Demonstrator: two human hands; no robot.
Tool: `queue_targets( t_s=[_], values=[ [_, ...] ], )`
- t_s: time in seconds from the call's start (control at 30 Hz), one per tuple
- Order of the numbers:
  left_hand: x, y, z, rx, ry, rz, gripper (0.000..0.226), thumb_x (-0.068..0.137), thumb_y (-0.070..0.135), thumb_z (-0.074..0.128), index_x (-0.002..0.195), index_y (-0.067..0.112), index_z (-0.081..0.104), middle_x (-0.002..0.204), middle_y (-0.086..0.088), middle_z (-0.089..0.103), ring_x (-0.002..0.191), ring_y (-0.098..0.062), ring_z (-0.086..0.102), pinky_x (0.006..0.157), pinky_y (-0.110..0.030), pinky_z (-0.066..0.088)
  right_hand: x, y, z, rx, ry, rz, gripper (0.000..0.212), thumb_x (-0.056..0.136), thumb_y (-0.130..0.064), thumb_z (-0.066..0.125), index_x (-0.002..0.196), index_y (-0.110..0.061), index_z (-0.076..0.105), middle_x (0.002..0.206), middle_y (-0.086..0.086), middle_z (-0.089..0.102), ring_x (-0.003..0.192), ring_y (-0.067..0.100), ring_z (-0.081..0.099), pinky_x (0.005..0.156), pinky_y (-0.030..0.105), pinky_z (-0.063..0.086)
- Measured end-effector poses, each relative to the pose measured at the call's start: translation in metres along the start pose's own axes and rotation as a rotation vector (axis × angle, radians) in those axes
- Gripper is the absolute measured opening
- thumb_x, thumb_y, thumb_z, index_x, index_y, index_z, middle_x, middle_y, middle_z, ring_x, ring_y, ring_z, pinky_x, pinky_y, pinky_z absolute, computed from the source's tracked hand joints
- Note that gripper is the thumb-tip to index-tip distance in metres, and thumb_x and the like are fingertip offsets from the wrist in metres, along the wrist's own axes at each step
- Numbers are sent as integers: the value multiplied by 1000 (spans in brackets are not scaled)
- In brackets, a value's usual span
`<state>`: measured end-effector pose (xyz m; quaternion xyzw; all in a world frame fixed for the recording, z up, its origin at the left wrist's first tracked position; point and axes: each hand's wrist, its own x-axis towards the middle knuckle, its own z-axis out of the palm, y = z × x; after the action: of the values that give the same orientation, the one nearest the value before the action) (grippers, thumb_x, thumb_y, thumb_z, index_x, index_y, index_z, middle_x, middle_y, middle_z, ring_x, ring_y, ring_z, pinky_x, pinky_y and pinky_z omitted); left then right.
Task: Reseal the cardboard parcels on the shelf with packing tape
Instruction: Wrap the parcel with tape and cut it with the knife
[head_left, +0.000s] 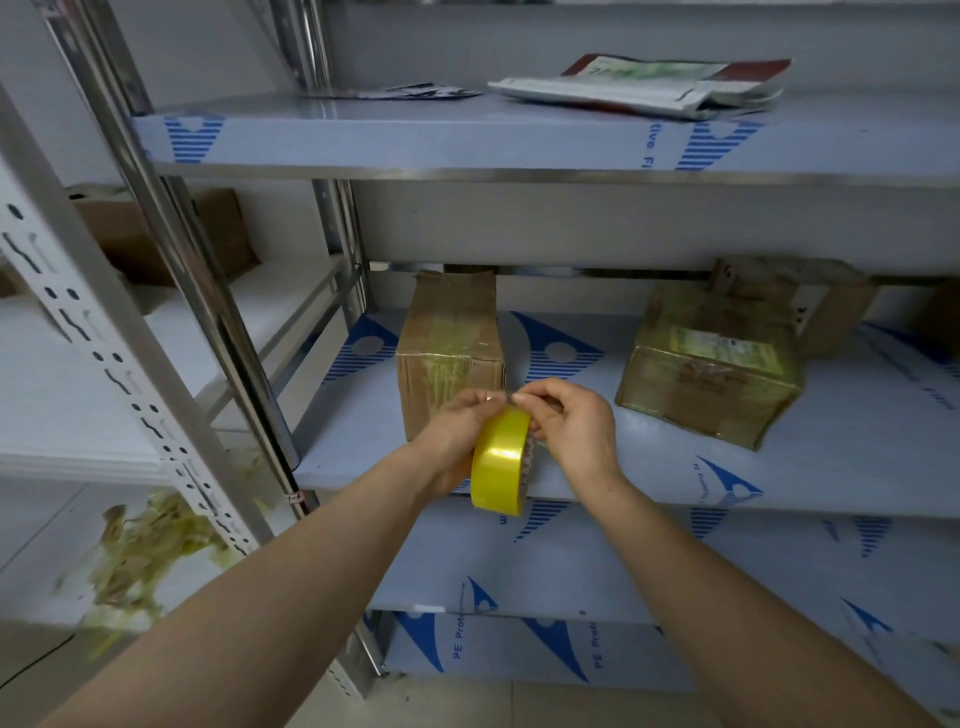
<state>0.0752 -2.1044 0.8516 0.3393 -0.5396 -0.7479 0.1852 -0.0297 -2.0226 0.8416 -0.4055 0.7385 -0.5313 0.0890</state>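
At the far left a heap of crumpled yellowish tape scraps (137, 561) lies on a lower white shelf, past a white perforated upright (104, 358). Above it, one brown cardboard box (171, 239) sits behind a chrome post.

The middle shelf (675, 467) wears a grey protective film with blue striped triangles; "PE Prote" reads on its front edge. Three cardboard parcels show on it. The left parcel (447, 338) is tall and narrow, streaked with glossy old tape, its back flap raised.

Just in front of this parcel, the left hand (452, 431) grips one roll of glossy yellow packing tape (501, 460), held on edge over the shelf's front, fingers curled round its rim. The right hand (574, 426) meets it at the top of the roll, thumb and forefinger pinched together on the tape there; whether a loose end is lifted cannot be told.

Further right stands the second parcel (711, 379), squat and wrapped all over in yellowish tape, with one pale label too small to read. The third parcel (795, 296) sits behind it.

On the top shelf (415, 140), marked "tive Fi", lie some flat printed packets (649, 85).
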Motion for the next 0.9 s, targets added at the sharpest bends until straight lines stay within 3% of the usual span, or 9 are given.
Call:
queue_targets(
  t_s=[0.13,0.23,0.33,0.4,0.53,0.63,0.73,0.83,0.9],
  values=[
    [3,2,4,13,-6,-29,33,101,20,42,128,1,46,93,-14,60,75,-22,61,66,-32,54,1,2,-9,62,-85,75,7,87,-16,68,83,-22,66,80,-1,67,72,21,67,74,43,58],
    [5,2,5,29,10,-37,27,102,20,41,123,5,48,90,-14,60,75,-23,61,69,-34,52,2,6,-13,59,-151,65,9,88,-10,66,94,-17,65,82,-2,64,79,21,66,77,40,58],
    [6,3,6,30,11,-60,20,102,21,41,116,8,48,96,-16,59,81,-24,59,76,-36,50,2,5,-19,106,-200,41,50,89,-4,64,134,-22,49,80,1,64,78,22,67,74,32,59],
    [6,2,6,25,-3,-71,19,102,21,40,115,9,48,101,-18,57,83,-25,57,77,-36,49,3,4,-22,125,-215,15,68,89,-2,63,141,-37,36,81,8,66,76,21,68,72,28,58],
    [7,4,9,-19,-31,-69,25,103,19,37,122,6,47,96,-17,60,80,-25,60,74,-37,50,4,2,-23,20,-208,0,24,93,-6,58,107,-22,67,86,1,66,80,22,66,75,30,57],
    [8,5,10,2,-40,-68,24,103,20,36,120,7,47,95,-16,59,79,-25,60,72,-37,51,5,1,-23,-29,-204,19,25,90,-13,64,115,-9,69,99,8,70,83,20,67,81,33,57],
    [10,4,9,17,-57,-54,19,102,17,35,105,8,52,93,-16,56,79,-24,56,73,-36,49,6,-1,-22,-90,-192,8,31,85,-19,71,114,-8,70,105,8,69,94,20,65,87,38,54],
    [9,2,9,58,-77,-38,19,95,4,39,85,12,53,79,-11,56,73,-22,55,70,-33,46,5,-2,-20,-285,-154,-87,22,91,-23,63,107,-12,72,104,7,67,98,20,60,87,36,49],
    [9,1,9,66,-83,-33,23,92,-3,40,84,13,53,81,-11,57,77,-23,56,74,-36,47,3,-2,-18,-373,-138,-121,22,95,-24,55,107,-11,69,107,9,64,100,23,57,86,34,45]
  ],
)
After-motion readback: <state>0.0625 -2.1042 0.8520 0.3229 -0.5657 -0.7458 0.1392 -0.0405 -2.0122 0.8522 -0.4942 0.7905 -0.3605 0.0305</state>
